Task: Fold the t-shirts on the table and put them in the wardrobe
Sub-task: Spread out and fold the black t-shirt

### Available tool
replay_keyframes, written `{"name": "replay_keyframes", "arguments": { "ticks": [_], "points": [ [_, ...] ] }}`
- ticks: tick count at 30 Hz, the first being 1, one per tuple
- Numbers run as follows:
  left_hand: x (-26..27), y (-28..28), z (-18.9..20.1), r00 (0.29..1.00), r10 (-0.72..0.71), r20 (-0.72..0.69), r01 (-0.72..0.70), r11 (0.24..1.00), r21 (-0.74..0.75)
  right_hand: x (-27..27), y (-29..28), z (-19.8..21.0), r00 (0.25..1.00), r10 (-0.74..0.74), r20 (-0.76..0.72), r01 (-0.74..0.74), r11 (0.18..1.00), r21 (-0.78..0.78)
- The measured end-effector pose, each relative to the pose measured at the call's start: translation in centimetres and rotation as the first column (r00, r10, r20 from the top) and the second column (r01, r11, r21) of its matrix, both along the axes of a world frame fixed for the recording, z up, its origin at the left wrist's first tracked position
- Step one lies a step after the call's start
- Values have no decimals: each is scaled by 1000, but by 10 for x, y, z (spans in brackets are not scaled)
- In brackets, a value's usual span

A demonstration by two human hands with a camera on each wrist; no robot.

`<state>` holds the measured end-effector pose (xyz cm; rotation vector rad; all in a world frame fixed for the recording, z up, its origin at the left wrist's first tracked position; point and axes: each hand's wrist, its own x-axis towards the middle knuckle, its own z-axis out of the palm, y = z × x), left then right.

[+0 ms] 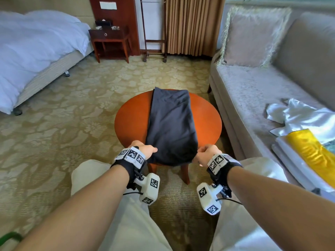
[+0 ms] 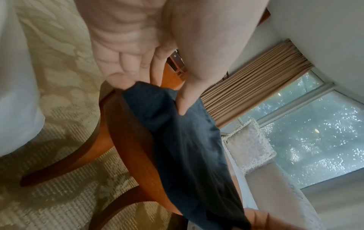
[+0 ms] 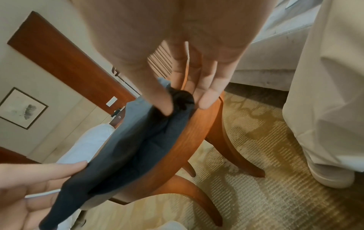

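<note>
A dark grey t-shirt point(image 1: 170, 124) lies folded into a long strip across the round orange wooden table point(image 1: 132, 120), its near end hanging over the table's front edge. My left hand point(image 1: 145, 150) pinches the near left corner of the t-shirt point(image 2: 189, 147) between thumb and fingers. My right hand point(image 1: 205, 153) pinches the near right corner, the thumb pressed into the cloth point(image 3: 149, 140). Both hands sit at the table's front rim point(image 3: 189, 140), level with each other. No wardrobe is in view.
A grey sofa point(image 1: 253, 91) with a cushion stands to the right, holding white and yellow fabrics point(image 1: 308, 134). A bed point(image 1: 32, 51) is at the left, a dark nightstand point(image 1: 110, 42) and curtains point(image 1: 190, 24) at the back. Patterned carpet surrounds the table.
</note>
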<state>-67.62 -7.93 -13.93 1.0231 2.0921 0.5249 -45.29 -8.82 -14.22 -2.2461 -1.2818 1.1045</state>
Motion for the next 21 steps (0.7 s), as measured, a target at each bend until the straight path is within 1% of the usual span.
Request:
{"name": "replay_keyframes", "arguments": {
  "ticks": [3,6,9,12,14,17,19,21],
  "points": [
    [2,-5,-4,997,49,54,-51,998,34,3,-3,-1,1000,-25,19,24,999,40],
    [4,-7,-7,985,99,138,-106,993,45,5,-9,2,997,-67,-40,68,997,36],
    [5,-10,-11,961,112,254,-120,993,19,7,-20,5,990,-69,-127,66,997,-28],
    [3,-15,-12,924,124,361,-126,992,-18,10,-26,10,986,-44,-162,25,993,-113],
    [2,-18,-14,898,143,415,-143,989,-31,13,-25,14,983,-92,-157,76,991,-109],
    [0,-23,-20,862,138,488,-130,990,-50,18,-17,11,954,-172,-245,160,985,-70],
    [-2,-26,-21,824,131,552,-115,991,-64,16,-15,9,948,-162,-275,145,986,-81],
    [-3,-30,-20,802,114,586,-87,993,-74,10,-19,13,953,-129,-274,105,989,-102]
  ]
}}
